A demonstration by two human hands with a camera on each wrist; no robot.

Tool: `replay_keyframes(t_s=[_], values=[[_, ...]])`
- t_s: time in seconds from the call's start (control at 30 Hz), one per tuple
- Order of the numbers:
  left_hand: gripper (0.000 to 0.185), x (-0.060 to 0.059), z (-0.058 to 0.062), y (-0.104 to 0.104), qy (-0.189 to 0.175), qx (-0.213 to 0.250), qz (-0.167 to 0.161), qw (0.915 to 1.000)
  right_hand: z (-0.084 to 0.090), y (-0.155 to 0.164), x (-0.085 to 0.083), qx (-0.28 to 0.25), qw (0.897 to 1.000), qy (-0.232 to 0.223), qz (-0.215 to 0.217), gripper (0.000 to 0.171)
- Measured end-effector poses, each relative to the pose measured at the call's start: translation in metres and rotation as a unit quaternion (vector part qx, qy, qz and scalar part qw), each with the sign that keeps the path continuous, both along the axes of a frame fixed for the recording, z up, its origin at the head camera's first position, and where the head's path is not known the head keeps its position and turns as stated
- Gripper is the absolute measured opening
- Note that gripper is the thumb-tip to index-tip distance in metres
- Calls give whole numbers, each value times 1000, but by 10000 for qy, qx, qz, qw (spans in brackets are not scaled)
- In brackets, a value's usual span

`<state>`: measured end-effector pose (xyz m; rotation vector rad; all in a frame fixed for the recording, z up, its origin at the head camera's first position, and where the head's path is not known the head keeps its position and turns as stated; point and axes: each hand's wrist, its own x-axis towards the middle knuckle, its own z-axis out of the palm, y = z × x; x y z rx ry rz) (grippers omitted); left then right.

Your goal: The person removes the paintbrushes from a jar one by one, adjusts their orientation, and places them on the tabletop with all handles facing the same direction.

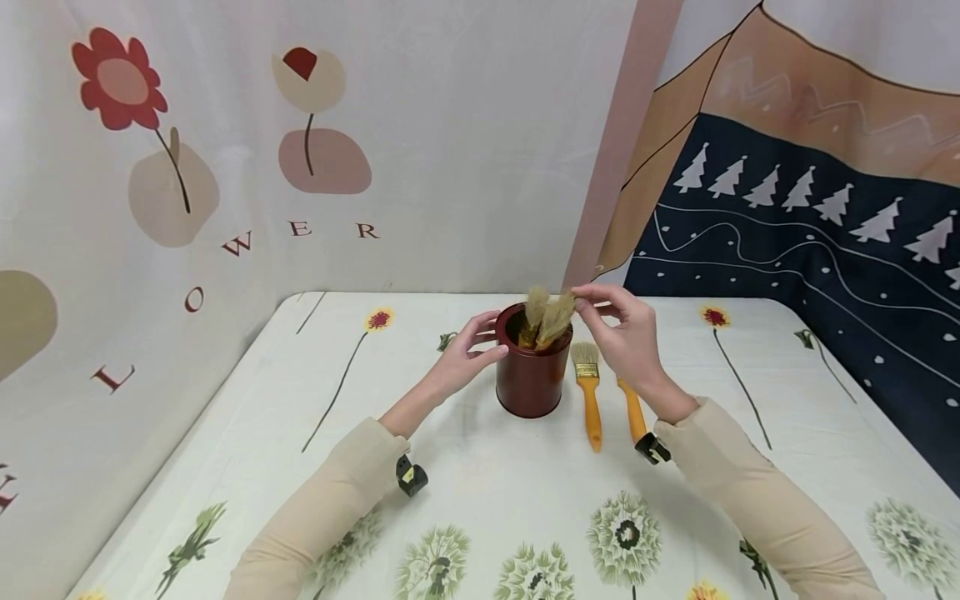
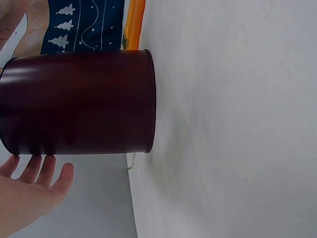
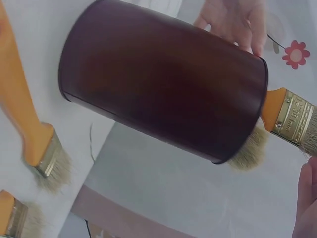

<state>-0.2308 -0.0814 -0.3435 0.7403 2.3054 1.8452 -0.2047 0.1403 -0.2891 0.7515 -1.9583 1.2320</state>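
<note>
A dark red cylindrical can (image 1: 531,385) stands upright on the table, holding paintbrushes bristles-up. The left hand (image 1: 467,354) is at the can's left side, with fingertips against its wall near the rim and its fingers only loosely bent. Thumb and fingers of the right hand (image 1: 618,329) pinch the bristle tips of one paintbrush (image 1: 553,323), whose orange handle base and metal band (image 3: 292,116) show at the can's mouth. Another brush (image 1: 536,308) leans beside it in the can. The lower handles of both are hidden inside.
To the right of the can lies a paintbrush (image 1: 587,392) with an orange handle. Another orange-handled brush (image 1: 633,410) lies partly hidden under the right hand and wrist. Flower-print cloth (image 1: 465,467) covers the table, and printed curtains (image 1: 465,150) rise behind its back edge.
</note>
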Motion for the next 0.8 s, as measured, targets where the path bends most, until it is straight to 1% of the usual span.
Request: replay_keyframes(t_s=[0.17,0.3,0.33,0.57,0.7,0.8], values=[[55,0,0,0,19,12,-10,10000,-4,11,-14,-309,9995,23,-118,16],[55,-1,-1,0,11,-3,0,10000,-1,17,-20,-437,9986,32,-309,16],[55,-1,-1,0,11,-10,5,10000,2,18,-21,-473,9983,54,-327,17],[55,0,0,0,-54,-71,38,10000,34,12,-2,-696,9965,69,-465,14],[55,0,0,0,-44,-32,22,10000,41,16,-3,-854,9951,-4,-506,15],[55,0,0,0,-12,-7,5,10000,42,21,-9,-955,9941,-66,-516,15]])
